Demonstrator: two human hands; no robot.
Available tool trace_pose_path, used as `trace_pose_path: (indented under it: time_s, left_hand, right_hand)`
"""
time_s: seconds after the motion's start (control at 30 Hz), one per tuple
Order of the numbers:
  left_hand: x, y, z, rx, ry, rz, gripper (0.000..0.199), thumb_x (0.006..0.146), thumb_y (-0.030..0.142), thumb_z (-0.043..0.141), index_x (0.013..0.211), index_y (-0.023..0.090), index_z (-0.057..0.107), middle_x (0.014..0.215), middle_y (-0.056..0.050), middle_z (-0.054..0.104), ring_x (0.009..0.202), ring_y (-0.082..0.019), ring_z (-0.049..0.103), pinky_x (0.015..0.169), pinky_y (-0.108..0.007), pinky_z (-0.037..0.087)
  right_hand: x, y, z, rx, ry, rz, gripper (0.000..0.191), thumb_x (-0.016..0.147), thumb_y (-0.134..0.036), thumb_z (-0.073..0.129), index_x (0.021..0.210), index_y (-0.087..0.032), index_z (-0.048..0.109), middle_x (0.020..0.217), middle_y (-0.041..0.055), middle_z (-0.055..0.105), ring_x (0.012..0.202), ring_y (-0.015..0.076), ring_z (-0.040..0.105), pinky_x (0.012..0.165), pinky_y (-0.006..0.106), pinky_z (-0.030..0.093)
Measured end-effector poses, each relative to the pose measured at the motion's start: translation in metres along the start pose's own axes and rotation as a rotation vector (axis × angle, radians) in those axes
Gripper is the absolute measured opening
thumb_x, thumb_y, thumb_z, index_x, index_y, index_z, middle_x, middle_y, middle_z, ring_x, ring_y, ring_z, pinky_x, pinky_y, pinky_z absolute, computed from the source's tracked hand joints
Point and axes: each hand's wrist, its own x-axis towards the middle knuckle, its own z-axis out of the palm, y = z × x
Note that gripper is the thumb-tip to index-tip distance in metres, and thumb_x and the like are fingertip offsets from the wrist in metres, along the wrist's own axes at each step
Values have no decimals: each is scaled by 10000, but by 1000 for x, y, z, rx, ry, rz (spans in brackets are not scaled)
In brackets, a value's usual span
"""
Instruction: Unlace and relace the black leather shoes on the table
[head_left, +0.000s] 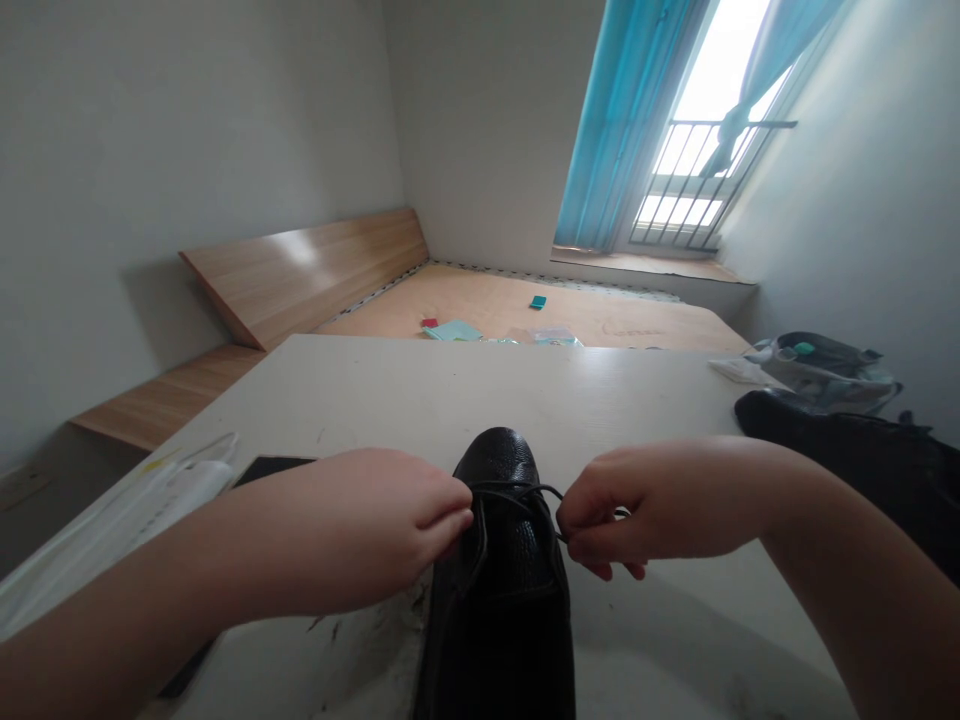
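A black leather shoe stands on the white table with its toe pointing away from me. Thin black shoelace crosses over its upper near the toe. My left hand is closed in a pinch at the left lacing edge, where the lace runs into the fingertips; they partly hide the grip. On the other side, my right hand is closed around a loop of the lace, just off the shoe's right edge. The shoe's tongue shows between the two lacing edges, and its heel end runs out of view at the bottom.
The white table spreads around the shoe. A second black shoe lies at the right, near a clear plastic bag. White plastic packaging and a dark flat item lie at the left. Beyond is a wooden bed.
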Motion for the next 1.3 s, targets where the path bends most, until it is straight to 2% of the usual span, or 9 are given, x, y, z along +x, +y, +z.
trace_pose_path:
  time_s: [0.13,0.2,0.37,0.5,0.7,0.87,1.07,1.17,1.3]
  left_hand:
    - [0,20,2,52,58,-115,664,969,613,184,751,230,681,732,-58,693,657,-225,609,572,-322,327]
    - [0,30,4,91,66,-176,669,924,677,230,673,219,649,670,-65,675,578,-222,580,507,-321,270]
    - [1,32,11,254,102,-126,377,916,324,360,672,219,627,655,-58,678,562,-226,590,489,-332,226]
    - [-2,30,17,346,82,-134,251,838,168,427,702,216,632,705,-63,698,627,-255,634,512,-343,252]
    - [-7,33,25,249,79,-89,208,783,154,488,881,222,658,808,-68,721,697,-269,674,549,-332,342]
    - [-7,28,30,285,176,-132,446,835,200,450,1274,144,506,860,-116,729,677,-276,687,504,-324,331]
    - [-5,35,19,168,125,-48,211,882,257,419,948,238,619,812,-60,733,626,-234,679,500,-308,351]
    - [-4,38,15,156,100,-96,208,891,264,428,934,224,627,760,-64,726,650,-235,687,540,-299,395]
    - [-3,41,10,146,58,-165,238,916,279,407,916,226,639,752,-71,720,696,-261,700,583,-311,423]
  right_hand:
    - [0,-1,-1,2,-31,21,211,880,-254,483,719,-172,591,600,-20,558,611,136,590,615,250,433]
    - [0,-2,-1,0,-38,10,202,875,-243,487,718,-172,593,595,-23,554,604,131,585,614,248,433]
    - [0,-2,-1,-16,1,8,191,868,-223,488,723,-171,600,602,-23,560,600,125,580,593,235,422]
    - [-3,-2,-2,-9,5,-7,182,866,-217,482,729,-174,594,634,-21,577,613,122,584,602,233,426]
    - [-5,-5,-2,22,2,-2,192,876,-241,491,723,-172,584,635,-17,577,621,124,579,612,235,429]
    - [-2,-10,1,34,-19,-38,214,886,-235,487,724,-163,606,621,-18,575,609,125,598,602,235,437]
    - [1,-15,7,-48,22,-80,217,861,-174,474,792,-164,679,619,-21,639,604,113,585,620,231,437]
    - [1,-16,11,-68,92,-64,210,838,-209,506,749,-176,693,727,-4,724,676,137,625,652,250,437]
    - [-1,-18,14,-76,199,-28,210,816,-244,539,697,-186,702,748,-4,736,660,145,625,600,244,411]
